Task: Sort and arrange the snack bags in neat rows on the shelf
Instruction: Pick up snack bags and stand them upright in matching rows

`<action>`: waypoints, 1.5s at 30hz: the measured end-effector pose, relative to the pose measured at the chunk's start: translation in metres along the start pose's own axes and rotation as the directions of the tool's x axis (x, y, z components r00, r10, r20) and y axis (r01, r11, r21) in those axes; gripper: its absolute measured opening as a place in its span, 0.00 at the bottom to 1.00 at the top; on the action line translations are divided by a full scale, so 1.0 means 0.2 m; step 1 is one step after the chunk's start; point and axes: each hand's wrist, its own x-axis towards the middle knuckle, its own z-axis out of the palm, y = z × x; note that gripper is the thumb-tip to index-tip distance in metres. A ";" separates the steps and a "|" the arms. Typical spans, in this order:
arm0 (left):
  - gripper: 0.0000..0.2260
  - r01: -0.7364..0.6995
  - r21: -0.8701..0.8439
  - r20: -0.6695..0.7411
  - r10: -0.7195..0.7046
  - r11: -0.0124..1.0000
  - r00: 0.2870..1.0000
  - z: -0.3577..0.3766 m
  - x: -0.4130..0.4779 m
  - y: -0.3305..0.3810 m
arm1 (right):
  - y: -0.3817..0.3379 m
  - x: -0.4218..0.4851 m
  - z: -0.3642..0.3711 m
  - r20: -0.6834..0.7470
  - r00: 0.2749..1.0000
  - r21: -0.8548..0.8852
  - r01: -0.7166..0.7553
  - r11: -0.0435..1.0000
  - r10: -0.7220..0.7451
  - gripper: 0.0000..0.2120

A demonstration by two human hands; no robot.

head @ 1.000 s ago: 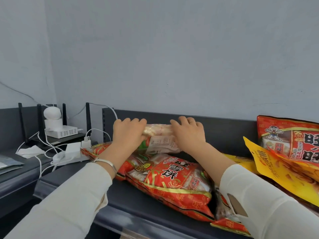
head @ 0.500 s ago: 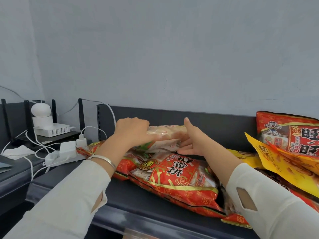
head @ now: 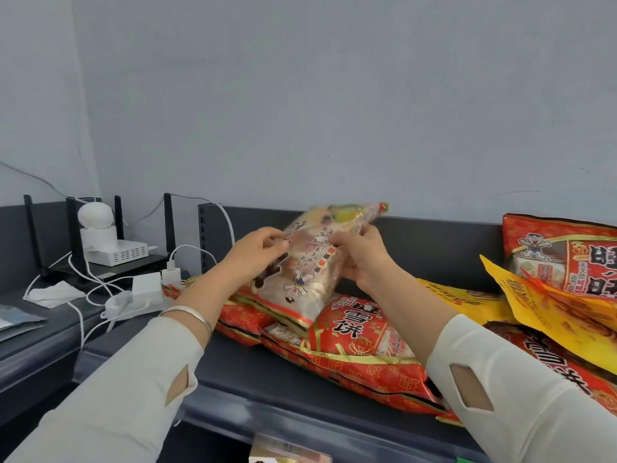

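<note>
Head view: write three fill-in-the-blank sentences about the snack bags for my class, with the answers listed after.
The left hand and the ____ hand grip the pale snack bag.
The silver bracelet is on the ____ wrist.
The flat bag beneath the pale one is mostly ____.
Answers: right; left; red.

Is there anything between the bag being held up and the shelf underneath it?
Yes. The left hand and right hand grip the pale bag directly. Beneath it, red snack bags lie flat on the shelf, covering that spot; bare shelf shows only toward the front edge.
</note>
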 end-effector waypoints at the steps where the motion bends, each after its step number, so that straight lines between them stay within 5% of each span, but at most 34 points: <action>1: 0.20 0.015 0.001 0.029 -0.015 1.000 0.999 0.02 0.02 -0.02 | -0.02 -0.02 -0.01 0.034 0.998 -0.033 0.049 0.998 -0.048 0.24; 6: 0.39 0.045 -0.067 -0.031 -0.047 0.997 0.998 0.08 0.05 -0.02 | -0.05 0.00 -0.10 0.047 0.993 0.069 0.108 0.992 -0.112 0.24; 10: 0.42 0.241 -0.400 0.042 -0.245 0.884 0.969 0.13 0.07 -0.04 | -0.06 0.02 -0.19 0.032 0.995 0.184 0.086 0.979 -0.093 0.23; 15: 0.25 0.287 -0.692 0.096 -0.309 0.663 0.946 0.18 0.06 0.01 | -0.09 0.02 -0.25 0.017 0.997 0.006 0.078 0.997 -0.078 0.18; 22: 0.19 0.251 -0.798 0.058 -0.345 0.548 0.937 0.24 0.11 0.14 | -0.15 -0.03 -0.32 0.007 1.000 -0.247 0.009 0.969 -0.008 0.28; 25: 0.18 0.263 -0.805 0.115 -0.295 0.532 0.949 0.26 0.15 0.18 | -0.17 -0.04 -0.35 -0.037 0.996 -0.238 0.067 0.969 -0.079 0.26; 29: 0.21 0.227 -0.770 0.128 -0.203 0.596 0.971 0.35 0.19 0.31 | -0.27 -0.10 -0.46 -0.139 0.972 -0.252 0.152 0.956 -0.191 0.21; 34: 0.27 -0.077 -0.523 -0.096 0.031 0.849 0.995 0.52 0.16 0.55 | -0.35 -0.22 -0.74 -0.319 0.902 -0.249 0.216 0.944 -0.290 0.28; 45: 0.24 -0.304 -0.202 -0.104 0.288 0.931 0.952 0.92 -0.18 1.29 | -0.58 -0.63 -1.51 -0.603 0.746 -0.035 0.328 0.944 -0.282 0.24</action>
